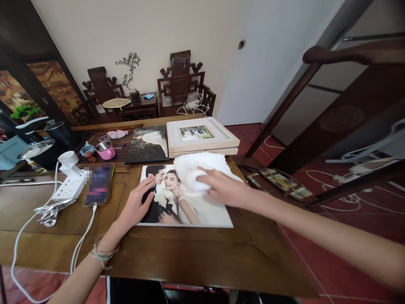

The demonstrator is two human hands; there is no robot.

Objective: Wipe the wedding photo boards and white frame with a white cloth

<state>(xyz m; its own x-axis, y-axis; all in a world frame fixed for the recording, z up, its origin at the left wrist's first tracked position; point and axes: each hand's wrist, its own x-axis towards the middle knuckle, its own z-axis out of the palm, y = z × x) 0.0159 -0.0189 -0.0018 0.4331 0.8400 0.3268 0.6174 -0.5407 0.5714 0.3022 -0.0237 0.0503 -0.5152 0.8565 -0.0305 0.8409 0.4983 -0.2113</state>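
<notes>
A large unframed photo print (202,215) of two people lies flat on the wooden table in front of me. My left hand (139,202) rests on its left edge, fingers stretched out and holding nothing. Over the print's upper right part spreads a white cloth (186,164). My right hand (218,185) presses this cloth against the print, its fingers bunched into the fabric. Part of the print's right side is hidden under the cloth and hand. Just behind the print lie a dark photo panel (147,145) and a stack of pale picture frames (218,128).
A phone (98,185) on a charging cable and a white power strip (68,183) lie at the left. Beyond them stand a pink cup (106,151) and a dark pot with a glass lid (36,150). A wooden chair (284,152) stands close at the right.
</notes>
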